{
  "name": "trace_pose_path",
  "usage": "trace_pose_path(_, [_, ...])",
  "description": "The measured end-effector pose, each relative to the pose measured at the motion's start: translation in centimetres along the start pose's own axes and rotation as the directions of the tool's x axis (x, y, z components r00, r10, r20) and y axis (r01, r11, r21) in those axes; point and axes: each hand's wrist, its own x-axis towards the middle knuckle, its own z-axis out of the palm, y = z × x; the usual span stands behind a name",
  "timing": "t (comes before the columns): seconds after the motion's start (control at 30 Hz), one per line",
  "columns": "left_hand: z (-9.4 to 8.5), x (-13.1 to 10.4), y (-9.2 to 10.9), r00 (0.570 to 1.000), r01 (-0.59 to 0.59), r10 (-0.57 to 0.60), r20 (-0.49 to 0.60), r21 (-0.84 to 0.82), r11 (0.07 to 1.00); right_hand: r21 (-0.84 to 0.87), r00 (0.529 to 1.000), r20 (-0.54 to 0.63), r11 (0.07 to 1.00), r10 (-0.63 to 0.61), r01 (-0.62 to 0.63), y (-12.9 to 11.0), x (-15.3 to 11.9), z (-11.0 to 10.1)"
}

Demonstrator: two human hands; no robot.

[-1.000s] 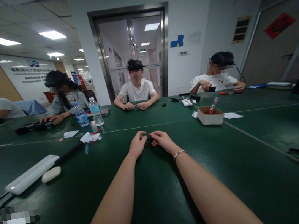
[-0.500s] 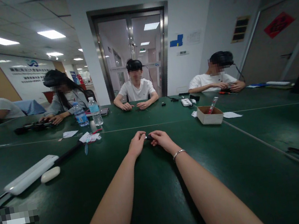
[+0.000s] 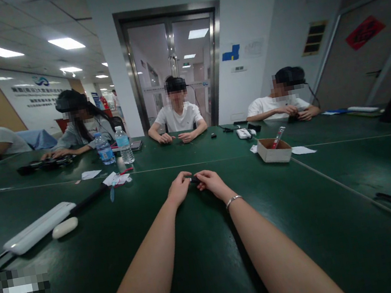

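Observation:
Both arms reach forward over the green table (image 3: 213, 244), and my hands meet near its middle. A small black stick-like piece (image 3: 194, 180) with a bright end, like a USB stick, lies between them. My right hand (image 3: 209, 182) pinches its dark part between thumb and fingers; a silver bangle (image 3: 234, 201) circles that wrist. My left hand (image 3: 180, 188) is closed at the bright end, its fingertips on it. The fingers cover much of the piece, so its exact kind is unclear.
A cardboard box (image 3: 274, 152) holding a red-and-clear item stands ahead right. At left lie a white power strip (image 3: 39, 228), an oval white object (image 3: 65, 228) and paper scraps (image 3: 116, 178). Two water bottles (image 3: 124, 146) stand farther back. Several co-workers in headsets sit around the table.
My hands stay in nearly the same place around the small black piece. The bright end shows slightly less. At far left, a co-worker's hand has shifted left.

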Motion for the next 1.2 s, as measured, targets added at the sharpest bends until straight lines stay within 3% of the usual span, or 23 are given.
trace_pose_path(1.2, [0.04,0.13,0.11,1.0,-0.009,0.009,0.002,0.029,1.0,-0.021,1.0,0.015,1.0,-0.001,0.002,0.19,0.23,-0.03])
